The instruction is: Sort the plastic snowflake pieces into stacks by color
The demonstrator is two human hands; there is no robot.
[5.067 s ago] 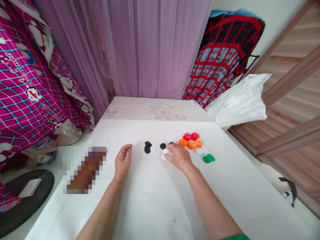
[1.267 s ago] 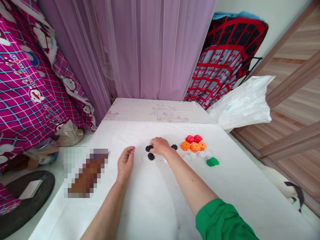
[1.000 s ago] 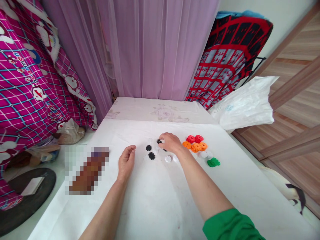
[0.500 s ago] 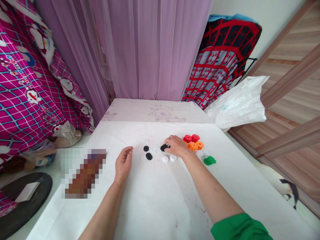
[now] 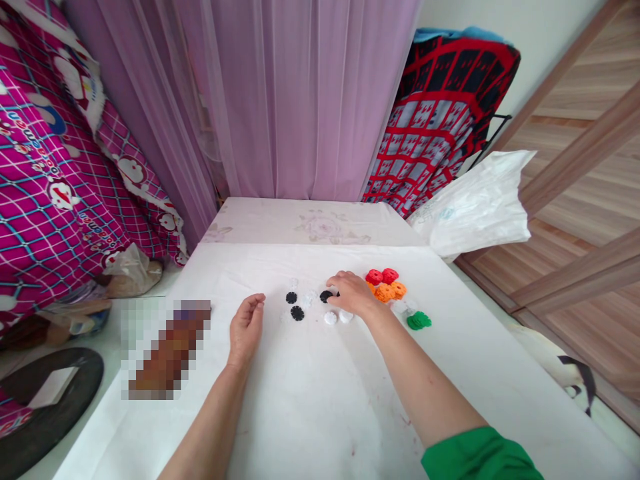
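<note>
My left hand rests on its side on the white table, left of the discs, loosely curled with nothing visible in it. My right hand reaches in from the right, fingers bent down around a black notched disc mostly hidden by them. Another black notched disc lies just left of its thumb. Farther left are two more black discs, with clear discs among them. White discs lie just below my right hand, partly under it.
Right of my right hand lie piles of red discs, orange discs and green discs, with clear discs between. A white plastic bag hangs by the table's far right edge. A pixelated patch covers something on the left.
My right hand stays over the black discs with only a slight shift of its fingers. My left hand keeps its place. The whole view has drifted slightly.
</note>
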